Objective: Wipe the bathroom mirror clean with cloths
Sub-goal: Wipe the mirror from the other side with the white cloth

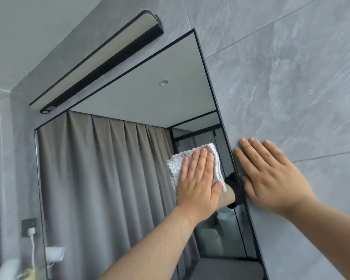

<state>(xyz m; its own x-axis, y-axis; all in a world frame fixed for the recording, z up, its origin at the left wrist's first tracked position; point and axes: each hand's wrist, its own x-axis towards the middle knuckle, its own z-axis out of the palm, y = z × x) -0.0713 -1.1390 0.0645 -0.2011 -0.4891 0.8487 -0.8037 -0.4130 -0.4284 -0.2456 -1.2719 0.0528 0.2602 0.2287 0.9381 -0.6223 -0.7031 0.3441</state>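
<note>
Left hand [198,178] flat, fingers [196,158] straight, pressing white cloth [177,164] onto mirror [109,178] near its right edge. Right hand [271,174] flat, empty, braced on tiled wall [291,87] just beside it. Most glass lies left of and above cloth; next sweep probably heads there.

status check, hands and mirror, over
Left hand flat, pressing cloth on mirror near its right edge. Right hand flat on wall. Nothing blocking the glass.

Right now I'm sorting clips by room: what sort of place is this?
Likely a bathroom: a black-framed wall mirror, a bar light above it, and grey stone-look wall tiles around.
</note>
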